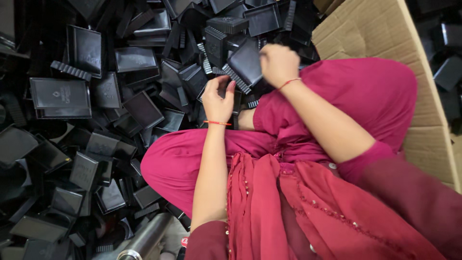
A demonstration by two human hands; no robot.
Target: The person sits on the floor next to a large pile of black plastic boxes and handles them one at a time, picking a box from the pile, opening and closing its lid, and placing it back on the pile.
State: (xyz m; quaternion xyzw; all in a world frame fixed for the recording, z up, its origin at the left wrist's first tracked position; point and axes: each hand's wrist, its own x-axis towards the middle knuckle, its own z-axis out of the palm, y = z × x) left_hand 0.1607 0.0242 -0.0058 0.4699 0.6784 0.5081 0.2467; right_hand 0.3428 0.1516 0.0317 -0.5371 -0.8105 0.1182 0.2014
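Gripping one black plastic tray (245,62), both hands (left hand (217,102), right hand (278,63)) over floor heaped with trays (86,110)

cardboard box (365,29) | brown, flattened | upper right, under knee

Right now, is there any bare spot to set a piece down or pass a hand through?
Bare room: the cardboard sheet at upper right, between the raised knee and the heap. The black plastic parts crowd the whole left and top. Left hand and right hand work a black part close above them.
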